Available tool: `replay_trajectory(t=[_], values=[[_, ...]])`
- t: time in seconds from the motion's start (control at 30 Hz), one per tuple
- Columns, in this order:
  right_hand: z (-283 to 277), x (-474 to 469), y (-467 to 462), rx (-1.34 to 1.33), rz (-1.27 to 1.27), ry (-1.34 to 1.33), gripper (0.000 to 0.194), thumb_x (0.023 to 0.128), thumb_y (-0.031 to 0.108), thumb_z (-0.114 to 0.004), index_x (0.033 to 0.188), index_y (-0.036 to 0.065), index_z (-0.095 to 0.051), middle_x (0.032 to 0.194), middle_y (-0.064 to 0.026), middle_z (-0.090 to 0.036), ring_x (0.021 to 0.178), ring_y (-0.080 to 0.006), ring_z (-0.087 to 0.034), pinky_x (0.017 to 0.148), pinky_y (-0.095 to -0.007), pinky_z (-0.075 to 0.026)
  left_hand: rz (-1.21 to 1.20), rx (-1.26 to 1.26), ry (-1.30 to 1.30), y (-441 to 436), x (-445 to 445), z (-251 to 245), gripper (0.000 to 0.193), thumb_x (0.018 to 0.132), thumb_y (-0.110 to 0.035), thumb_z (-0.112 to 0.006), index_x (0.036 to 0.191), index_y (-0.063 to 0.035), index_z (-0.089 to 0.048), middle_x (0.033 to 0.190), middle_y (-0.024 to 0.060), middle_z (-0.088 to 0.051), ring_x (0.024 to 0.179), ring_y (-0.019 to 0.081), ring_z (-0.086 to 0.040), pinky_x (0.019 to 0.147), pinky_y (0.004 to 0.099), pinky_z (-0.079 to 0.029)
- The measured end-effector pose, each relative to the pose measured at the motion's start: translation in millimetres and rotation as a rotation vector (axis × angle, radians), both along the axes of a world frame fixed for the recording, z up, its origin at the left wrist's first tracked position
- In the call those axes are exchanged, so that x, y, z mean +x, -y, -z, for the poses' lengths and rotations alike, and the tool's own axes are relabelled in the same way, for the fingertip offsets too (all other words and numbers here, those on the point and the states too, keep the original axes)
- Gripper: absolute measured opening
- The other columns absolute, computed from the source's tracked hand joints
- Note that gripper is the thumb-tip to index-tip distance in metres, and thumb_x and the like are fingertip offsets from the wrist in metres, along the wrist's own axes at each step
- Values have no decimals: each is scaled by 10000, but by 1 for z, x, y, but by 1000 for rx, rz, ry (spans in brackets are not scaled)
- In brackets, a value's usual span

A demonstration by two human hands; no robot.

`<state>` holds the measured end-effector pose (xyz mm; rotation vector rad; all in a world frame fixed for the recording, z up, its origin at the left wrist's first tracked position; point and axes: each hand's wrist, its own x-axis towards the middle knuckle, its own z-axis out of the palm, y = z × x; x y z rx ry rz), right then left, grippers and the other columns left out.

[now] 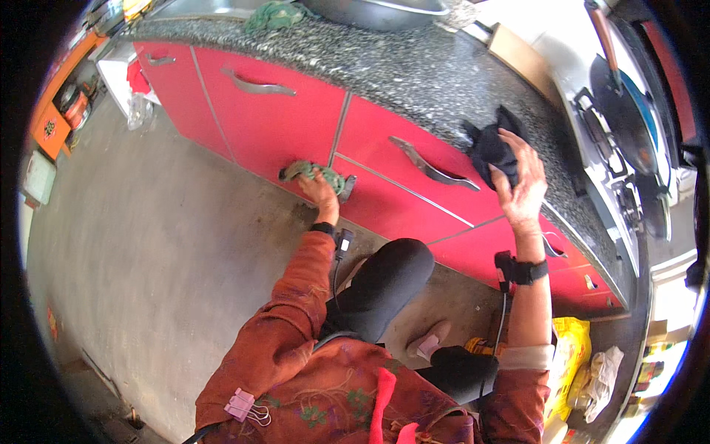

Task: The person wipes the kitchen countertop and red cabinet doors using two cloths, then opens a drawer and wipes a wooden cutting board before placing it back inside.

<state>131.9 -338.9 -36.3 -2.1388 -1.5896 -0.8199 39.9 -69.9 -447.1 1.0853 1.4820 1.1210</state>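
Observation:
My left hand (320, 193) presses a green cloth (330, 176) against the lower part of a red cabinet door (272, 125), beside a metal handle (348, 188). Higher up on the right, my right hand (524, 186) grips a bunched black cloth (495, 149) at the front edge of the speckled granite countertop (410, 72). Between the two hands is a red drawer front (410, 161) with a curved metal handle (435, 169). Each wrist wears a black strap with a small cabled device.
A metal basin (383, 14) and another green cloth (274, 16) rest on the countertop. To the right is a gas stove (602, 139) with a dark wok (627, 116). A yellow bag (571, 361) stands on the floor near my right arm. Concrete floor (166, 222) extends left.

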Motion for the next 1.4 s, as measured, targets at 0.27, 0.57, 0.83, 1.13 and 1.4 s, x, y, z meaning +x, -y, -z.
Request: replay_trajectory(t=[0.27, 0.57, 0.83, 1.13, 1.4], values=[[3, 0, 4, 17, 44, 8, 440, 799, 280, -675, 1194, 99, -606, 1265, -48, -619, 1130, -271, -585, 951, -381, -437, 318, -474, 979, -46, -18, -50, 385, 1007, -360, -431, 1234, -59, -507, 1139, 149, -607, 945, 342, -640, 816, 521, -540], [5, 0, 5, 27, 77, 19, 436, 841, 329, -668, 1206, 101, -598, 1268, -47, -614, 1161, -276, -569, 968, -392, -432, 91, 587, 712, 13, 5, -279, 319, 962, -142, -581, 1237, -8, -490, 1242, 114, -518, 1131, 232, -529, 977, 411, -433], [9, 0, 4, 77, 54, 30, 463, 787, 278, -689, 1208, 102, -607, 1263, -55, -623, 1152, -271, -582, 952, -390, -445, 134, 968, -100, 38, -4, -209, 345, 877, -119, -584, 1173, 34, -495, 1320, 263, -412, 1285, 489, -308, 1086, 613, -240], [10, -1, 1, 84, 41, 49, 487, 754, 224, -682, 1215, 94, -597, 1265, -69, -625, 1145, -286, -594, 958, -397, -446, 250, 593, -133, 34, -6, -63, 309, 933, -176, -530, 1141, 50, -496, 1316, 284, -424, 1246, 444, -354, 1093, 564, -241], [10, 0, -1, 57, 67, 49, 491, 768, 251, -675, 1231, 113, -587, 1274, -73, -622, 1157, -292, -591, 954, -398, -447, 170, 132, -102, 22, -10, -9, 560, 996, -287, -480, 1380, 89, -321, 1547, 271, -227, 1402, 437, -261, 1119, 566, -276]])
